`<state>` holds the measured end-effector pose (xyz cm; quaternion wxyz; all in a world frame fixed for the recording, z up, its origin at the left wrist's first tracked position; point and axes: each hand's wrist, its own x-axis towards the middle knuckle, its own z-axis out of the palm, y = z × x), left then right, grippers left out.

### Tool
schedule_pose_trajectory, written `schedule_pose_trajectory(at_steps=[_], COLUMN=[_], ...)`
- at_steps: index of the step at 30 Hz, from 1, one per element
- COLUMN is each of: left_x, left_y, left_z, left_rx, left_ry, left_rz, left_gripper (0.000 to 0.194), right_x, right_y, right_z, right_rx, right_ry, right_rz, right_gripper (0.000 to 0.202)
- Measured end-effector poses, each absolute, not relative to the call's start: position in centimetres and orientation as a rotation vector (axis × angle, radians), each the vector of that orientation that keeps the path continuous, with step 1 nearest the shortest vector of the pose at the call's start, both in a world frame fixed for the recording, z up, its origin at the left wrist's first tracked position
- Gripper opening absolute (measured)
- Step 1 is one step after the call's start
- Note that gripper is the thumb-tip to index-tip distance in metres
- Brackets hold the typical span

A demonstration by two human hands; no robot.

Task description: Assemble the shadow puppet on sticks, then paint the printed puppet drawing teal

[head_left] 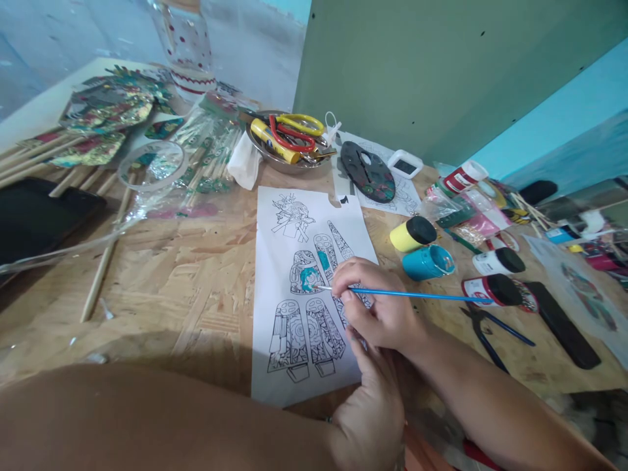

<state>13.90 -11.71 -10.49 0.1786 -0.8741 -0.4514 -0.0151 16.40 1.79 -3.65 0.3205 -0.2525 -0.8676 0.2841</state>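
Note:
A white sheet (267, 261) printed with black line drawings lies on the wooden table, with teal paint on two of its shapes. My right hand (375, 304) pinches a thin blue paintbrush (412, 296), whose tip touches the sheet at the teal patch (309, 278). Below it, my left hand (370, 405) rests at the sheet's lower right edge, thumb stretched upward beneath the right hand; its other fingers are mostly hidden. Just right of the sheet stand an open teal paint jar (428, 263) and a yellow jar (409, 234) with a black lid.
Behind the sheet are a metal bowl (289, 163) of scissors and a dark palette (367, 171). Wooden sticks (105, 275), a tape roll (152, 183) and a black device (39, 222) lie left. Pliers (485, 327), a black case (564, 327) and more jars sit right.

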Motion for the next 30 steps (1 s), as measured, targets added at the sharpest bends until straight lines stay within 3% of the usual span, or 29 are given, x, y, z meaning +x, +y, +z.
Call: schedule_pose_trajectory(at_steps=[30], left_x=[13.74], left_y=[-11.69], left_z=[-10.41], left_rx=[-2.464], left_ry=[-1.250], left_rz=[-0.006], left_gripper=[0.050], right_x=[16.30], right_y=[1.70], right_z=[-3.55], right_rx=[-0.637], right_ry=[-2.259], right_rz=[0.760], right_gripper=[0.016])
